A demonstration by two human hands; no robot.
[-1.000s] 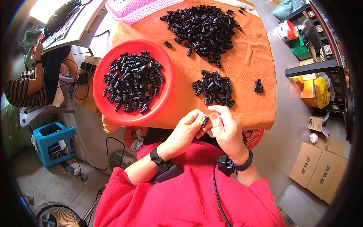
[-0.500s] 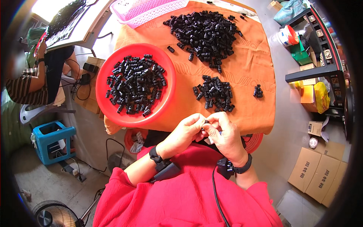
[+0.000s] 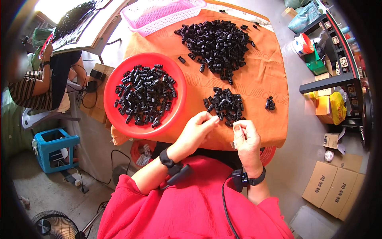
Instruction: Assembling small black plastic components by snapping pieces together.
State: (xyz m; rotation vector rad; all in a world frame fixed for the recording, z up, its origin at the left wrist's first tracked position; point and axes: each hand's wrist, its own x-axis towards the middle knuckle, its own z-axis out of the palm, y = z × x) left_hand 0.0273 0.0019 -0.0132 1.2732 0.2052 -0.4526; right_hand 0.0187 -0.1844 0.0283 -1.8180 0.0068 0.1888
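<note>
My left hand point(image 3: 197, 131) is above the table's near edge, thumb and forefinger pressed together. Whatever it holds, if anything, is hidden. To its right, my right hand point(image 3: 248, 144) is closed in a pinch. A small pale bit point(image 3: 234, 145) shows at its curled fingers, too small to name. Just beyond both hands lies a small heap of black plastic pieces point(image 3: 227, 104) that look like cord locks. More of them fill a red round basin point(image 3: 181, 95) at the left. A large heap point(image 3: 217, 44) is farther back, and a little cluster point(image 3: 270, 103) sits at the right.
An orange cloth point(image 3: 262, 67) covers the table. A pink plastic basket point(image 3: 167, 18) is at the back left. Left of the table are a blue stool point(image 3: 57, 137), a fan point(image 3: 55, 227) and another person point(image 3: 32, 85). Cardboard boxes point(image 3: 334, 185) and a dark shelf point(image 3: 330, 81) stand right.
My hands were together with a small black piece between the fingers; now they are apart, the left slightly farther forward. The piece no longer shows. The view has shifted slightly.
</note>
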